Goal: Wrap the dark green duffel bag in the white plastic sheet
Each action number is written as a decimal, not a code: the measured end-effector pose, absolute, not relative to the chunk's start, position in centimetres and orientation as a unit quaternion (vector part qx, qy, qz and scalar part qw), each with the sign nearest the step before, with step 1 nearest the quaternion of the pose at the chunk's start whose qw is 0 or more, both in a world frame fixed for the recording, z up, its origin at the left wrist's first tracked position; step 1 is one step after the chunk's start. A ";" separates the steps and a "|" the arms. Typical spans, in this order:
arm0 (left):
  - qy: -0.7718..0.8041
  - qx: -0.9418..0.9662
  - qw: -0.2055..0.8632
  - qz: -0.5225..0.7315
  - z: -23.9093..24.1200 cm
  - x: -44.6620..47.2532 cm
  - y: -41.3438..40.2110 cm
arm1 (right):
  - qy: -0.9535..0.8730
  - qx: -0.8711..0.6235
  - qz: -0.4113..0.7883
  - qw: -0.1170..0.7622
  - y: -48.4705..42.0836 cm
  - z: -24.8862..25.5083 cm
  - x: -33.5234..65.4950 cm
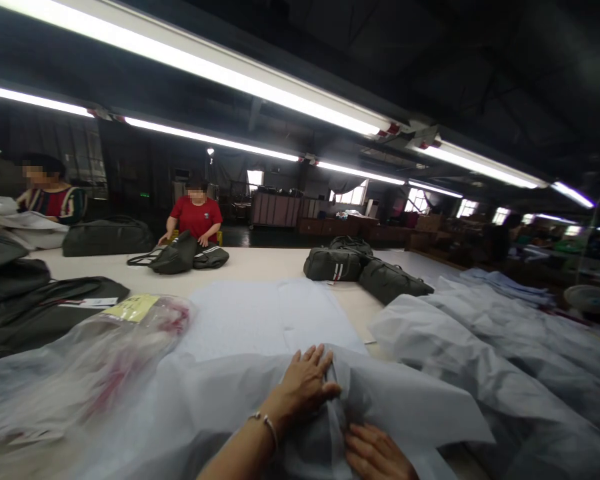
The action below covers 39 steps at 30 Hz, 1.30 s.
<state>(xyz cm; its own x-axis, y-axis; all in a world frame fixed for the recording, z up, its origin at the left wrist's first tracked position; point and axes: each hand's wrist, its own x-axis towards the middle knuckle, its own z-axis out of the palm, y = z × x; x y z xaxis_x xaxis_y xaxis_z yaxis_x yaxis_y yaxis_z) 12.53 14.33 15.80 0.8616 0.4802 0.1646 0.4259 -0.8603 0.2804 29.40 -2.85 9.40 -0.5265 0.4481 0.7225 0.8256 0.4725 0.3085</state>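
Thin, perhaps non-woven matt wrap (220,400); glossy plastic bag (80,360).

Dark hall, fluorescent tubes (240,80) overhead, bright windows (353,195) behind long table (260,265).

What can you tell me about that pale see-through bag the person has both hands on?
The plastic bag is thin, milky and translucent, lying crumpled and flat on the pale table right in front of the person. Something dark shows through it near the bottom edge of the picture. The left hand presses flat on top, fingers spread; the right hand rests on it lower down. More pale sheets lie around it.
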 end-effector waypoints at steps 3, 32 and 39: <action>0.209 0.966 0.108 0.112 17.5 12.0 14.1 | -0.794 -0.428 -0.316 0.295 -3.5 10.5 27.8; 0.117 0.986 0.034 0.112 11.9 7.4 9.3 | -0.559 -0.672 -0.329 0.357 -2.9 19.0 31.9; 0.125 0.984 0.053 0.114 13.4 6.9 8.9 | -0.291 -0.821 0.181 0.457 -4.3 17.6 38.3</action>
